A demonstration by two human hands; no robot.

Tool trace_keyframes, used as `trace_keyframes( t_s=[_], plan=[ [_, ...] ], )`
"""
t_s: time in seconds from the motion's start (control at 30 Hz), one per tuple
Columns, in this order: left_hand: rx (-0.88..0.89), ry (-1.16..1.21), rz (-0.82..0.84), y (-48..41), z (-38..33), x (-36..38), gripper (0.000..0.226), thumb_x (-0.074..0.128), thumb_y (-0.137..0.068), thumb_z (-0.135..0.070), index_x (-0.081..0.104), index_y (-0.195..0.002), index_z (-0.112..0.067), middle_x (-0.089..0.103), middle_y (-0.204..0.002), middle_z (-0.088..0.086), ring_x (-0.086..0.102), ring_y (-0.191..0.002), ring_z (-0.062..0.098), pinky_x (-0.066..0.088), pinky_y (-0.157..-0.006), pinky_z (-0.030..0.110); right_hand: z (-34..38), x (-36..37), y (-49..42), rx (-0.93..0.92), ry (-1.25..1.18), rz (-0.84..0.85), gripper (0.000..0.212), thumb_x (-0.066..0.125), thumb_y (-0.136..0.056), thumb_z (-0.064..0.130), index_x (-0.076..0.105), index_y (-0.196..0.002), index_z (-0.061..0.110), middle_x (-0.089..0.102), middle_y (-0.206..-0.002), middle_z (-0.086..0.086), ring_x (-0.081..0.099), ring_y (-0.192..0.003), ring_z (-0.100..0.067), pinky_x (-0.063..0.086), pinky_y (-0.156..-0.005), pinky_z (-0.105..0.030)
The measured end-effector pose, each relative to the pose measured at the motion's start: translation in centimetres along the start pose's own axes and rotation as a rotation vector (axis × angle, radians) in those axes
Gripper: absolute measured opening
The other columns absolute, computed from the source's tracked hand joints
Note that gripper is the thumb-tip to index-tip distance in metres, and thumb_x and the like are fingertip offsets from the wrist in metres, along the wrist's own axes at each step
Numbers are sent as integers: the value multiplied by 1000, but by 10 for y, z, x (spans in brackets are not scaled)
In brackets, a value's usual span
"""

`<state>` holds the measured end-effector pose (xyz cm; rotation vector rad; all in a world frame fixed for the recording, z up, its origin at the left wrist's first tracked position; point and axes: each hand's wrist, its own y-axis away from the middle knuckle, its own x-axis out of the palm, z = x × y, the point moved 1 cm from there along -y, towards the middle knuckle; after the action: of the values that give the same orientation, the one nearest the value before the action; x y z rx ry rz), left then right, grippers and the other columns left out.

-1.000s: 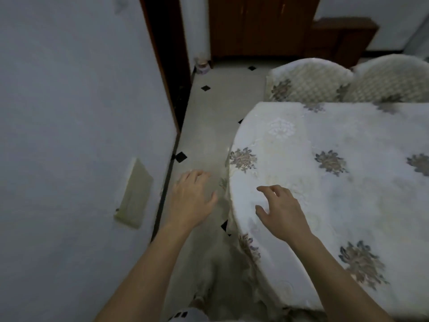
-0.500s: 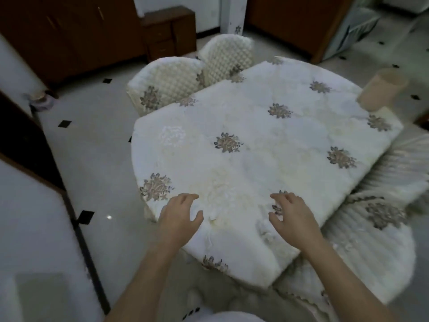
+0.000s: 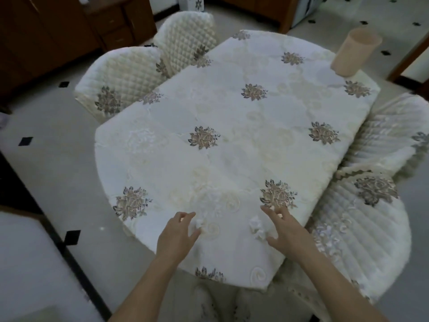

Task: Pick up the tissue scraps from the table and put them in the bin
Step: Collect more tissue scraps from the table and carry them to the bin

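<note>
White tissue scraps lie on the near part of the table (image 3: 232, 135), which wears a cream cloth stitched with brown flower patches. From my head camera, one small scrap (image 3: 199, 223) sits right at the fingertips of my left hand (image 3: 177, 235); I cannot tell if they touch it. That hand's fingers are curled and spread apart, closed on nothing. A second, larger crumpled scrap (image 3: 256, 226) lies just beside my right hand (image 3: 286, 228), between the thumb and the forefinger, which are spread wide with nothing gripped. Both forearms reach in from the bottom edge. A pale tall bin (image 3: 356, 52) stands on the floor at the far right corner of the table, well apart from both scraps. Padded chairs (image 3: 120, 82) in quilted covers stand around the table.
</note>
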<state>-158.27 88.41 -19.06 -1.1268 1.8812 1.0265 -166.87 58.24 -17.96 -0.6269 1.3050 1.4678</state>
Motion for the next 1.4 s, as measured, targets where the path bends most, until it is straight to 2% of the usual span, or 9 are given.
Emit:
trace_keyframes(
  t_s=[0.23, 0.5, 0.67, 0.83, 0.97, 1.07, 1.17, 1.27, 1.4],
  plan=[
    [29, -32, -2, -12, -2, 14, 41, 61, -93, -38, 57, -133, -28, 57, -120, -5, 60, -98, 14, 50, -73, 25, -3, 16, -24, -112, 129, 84, 75, 62, -87, 23, 28, -150, 44, 45, -119, 2, 52, -104, -17, 46, -69, -27],
    [104, 29, -36, -16, 0, 29, 15, 68, -90, -18, 71, -102, -10, 63, -96, 4, 60, -82, 20, 53, -66, 36, -8, 42, -23, -76, 8, 1, 48, 63, -90, 42, 51, -136, 39, 50, -107, 6, 55, -93, -13, 33, -61, -23],
    [86, 60, -52, -13, 4, 38, 9, 70, -88, -11, 68, -90, -3, 57, -86, 7, 55, -73, 22, 45, -62, 32, -6, 55, -11, -5, -30, -107, 32, 60, -93, 46, 62, -115, 23, 58, -99, 4, 57, -93, -17, 42, -64, -28],
    [78, 108, -93, -6, -8, 32, 10, 57, -97, -23, 62, -98, -14, 58, -96, -1, 59, -77, 19, 50, -65, 37, -4, 51, -3, 157, -339, -200, 33, 58, -93, 46, 46, -77, 20, 51, -68, 6, 51, -66, -16, 32, -55, -30],
    [30, 267, -144, -3, -35, 12, 8, 53, -98, -33, 55, -92, -29, 62, -82, -15, 59, -69, 0, 44, -62, 24, 6, 24, 0, 163, -450, -320, 34, 53, -92, 53, 49, -79, 22, 56, -61, 5, 53, -58, -10, 41, -53, -31],
    [58, 344, -206, -5, -60, -9, 8, 56, -97, -34, 55, -90, -31, 59, -72, -17, 56, -57, 3, 36, -54, 16, 15, -9, 0, 106, -473, -454, 29, 59, -92, 48, 48, -78, 25, 53, -59, 9, 51, -57, -5, 36, -51, -28],
    [89, 407, -275, -11, -84, -38, 7, 55, -97, -36, 58, -94, -31, 62, -77, -12, 59, -61, 6, 45, -55, 23, 26, -48, -2, 74, -520, -513, 23, 60, -93, 43, 49, -78, 30, 57, -64, 8, 55, -62, -15, 39, -54, -33],
    [155, 462, -369, -15, -105, -70, 10, 56, -97, -35, 61, -94, -27, 64, -82, -12, 59, -64, 8, 48, -62, 28, 37, -86, 0, 23, -539, -565, 34, 58, -94, 41, 37, -69, 30, 49, -55, 6, 49, -53, -12, 35, -50, -35],
    [207, 494, -451, -14, -127, -107, 9, 58, -96, -36, 62, -91, -28, 63, -76, -8, 58, -62, 9, 48, -61, 31, 51, -124, 6, -28, -523, -646, 36, 60, -91, 40, 37, -65, 30, 44, -50, 7, 47, -46, -9, 28, -42, -23]
  ],
)
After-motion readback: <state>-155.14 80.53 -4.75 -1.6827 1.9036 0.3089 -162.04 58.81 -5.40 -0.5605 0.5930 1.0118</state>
